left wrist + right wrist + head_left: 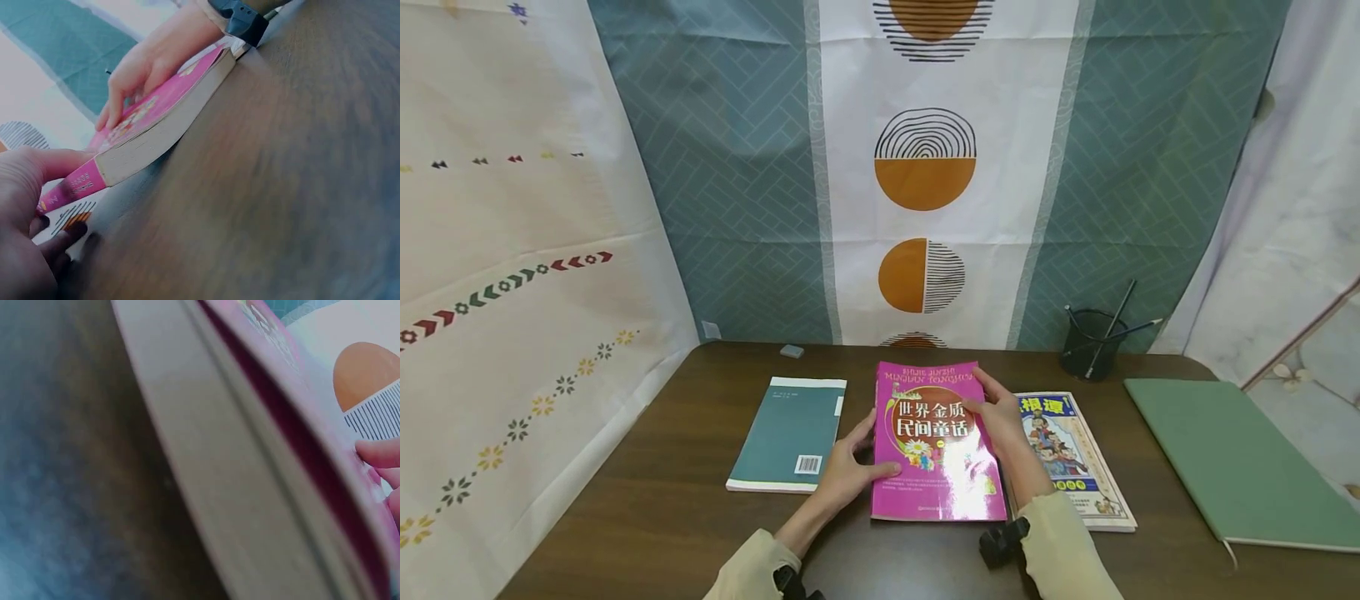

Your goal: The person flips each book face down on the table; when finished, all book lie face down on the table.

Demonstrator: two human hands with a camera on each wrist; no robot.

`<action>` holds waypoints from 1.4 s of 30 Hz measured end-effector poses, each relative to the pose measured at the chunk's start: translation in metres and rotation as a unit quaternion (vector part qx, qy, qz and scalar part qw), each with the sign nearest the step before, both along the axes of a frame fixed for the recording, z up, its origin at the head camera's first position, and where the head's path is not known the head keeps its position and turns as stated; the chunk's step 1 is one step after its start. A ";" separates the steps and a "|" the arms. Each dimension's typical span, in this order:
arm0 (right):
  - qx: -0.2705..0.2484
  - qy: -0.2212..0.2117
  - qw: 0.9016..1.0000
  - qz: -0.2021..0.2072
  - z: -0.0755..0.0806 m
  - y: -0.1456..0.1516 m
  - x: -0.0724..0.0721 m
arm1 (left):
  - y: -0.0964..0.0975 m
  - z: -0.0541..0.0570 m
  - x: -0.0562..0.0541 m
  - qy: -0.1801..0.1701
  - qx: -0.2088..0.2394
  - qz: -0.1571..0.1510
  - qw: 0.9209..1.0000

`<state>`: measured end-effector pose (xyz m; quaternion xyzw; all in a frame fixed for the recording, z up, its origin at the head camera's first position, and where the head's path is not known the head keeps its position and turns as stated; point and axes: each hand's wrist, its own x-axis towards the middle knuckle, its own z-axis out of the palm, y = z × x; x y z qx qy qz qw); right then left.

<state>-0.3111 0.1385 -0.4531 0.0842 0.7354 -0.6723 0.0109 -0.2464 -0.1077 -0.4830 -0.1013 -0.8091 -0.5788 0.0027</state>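
A thick pink paperback book [934, 492], cover up, is held between both hands over the table. My left hand [847, 475] grips its spine side, the thumb lying on the cover; in the left wrist view, the lower fingers show beneath the spine. At the upper right edge my right hand [1004, 421] holds the book with the thumb on the cover and a finger along the edge. Page edges [206, 456] fill the middle of the right wrist view, and the cover stands slightly apart from them there.
To the left lies a teal book [790, 429], back up with a barcode. A colourful comic-style book [1093, 483] is partly behind the right arm. Further right lies a large green folder [1247, 458]. A black mesh pen cup [1086, 350] and a small grey eraser-like block [792, 351] stand at the back.
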 end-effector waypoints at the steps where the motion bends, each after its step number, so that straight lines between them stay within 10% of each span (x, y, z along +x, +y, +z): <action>1: -0.003 0.002 1.000 -0.001 0.002 0.000 0.000 | 0.000 0.000 0.000 -0.001 0.012 -0.002 1.000; 12: -0.034 0.016 0.999 -0.005 0.015 0.002 0.001 | 0.015 0.011 0.007 -0.019 0.159 -0.037 0.986; 42: -0.001 0.094 0.996 0.002 0.036 -0.008 0.013 | 0.026 0.055 0.030 0.045 0.182 -0.021 0.982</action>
